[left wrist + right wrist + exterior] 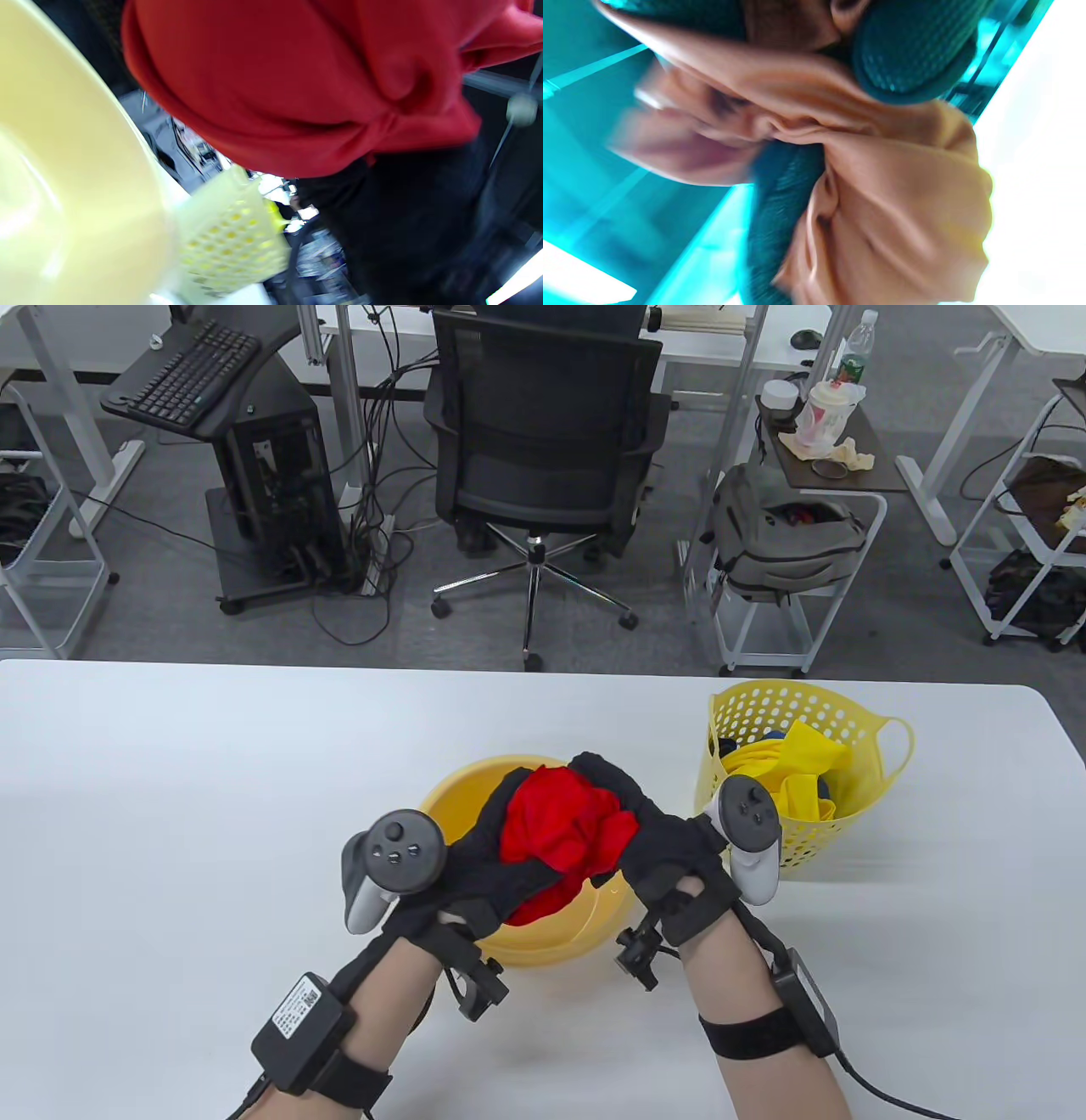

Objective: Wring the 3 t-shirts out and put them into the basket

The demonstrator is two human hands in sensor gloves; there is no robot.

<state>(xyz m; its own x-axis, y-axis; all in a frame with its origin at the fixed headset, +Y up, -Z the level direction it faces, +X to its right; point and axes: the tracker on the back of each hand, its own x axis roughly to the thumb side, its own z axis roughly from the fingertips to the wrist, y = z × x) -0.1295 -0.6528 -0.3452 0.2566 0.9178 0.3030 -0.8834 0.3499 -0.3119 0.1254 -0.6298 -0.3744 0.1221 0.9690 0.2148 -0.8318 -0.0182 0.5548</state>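
Observation:
A bunched red t-shirt (564, 836) is held above the yellow basin (441, 802) in the table view. My left hand (488, 848) grips its left side and my right hand (632, 819) grips its right side, fingers curled round the cloth. The left wrist view shows the red t-shirt (297, 84) close up over the basin (63, 169), with the perforated yellow basket (231, 245) beyond. In the right wrist view the t-shirt (882, 190) looks orange under a colour cast, with gloved fingers (908, 51) wrapped on it. The yellow basket (738, 712) at the right holds a yellow t-shirt (806, 776) and something dark blue.
The white table (170, 814) spreads bare to the left and in front of the basin. Beyond its far edge stand an office chair (543, 441), a computer cart (263, 475) and a side cart with a backpack (785, 538).

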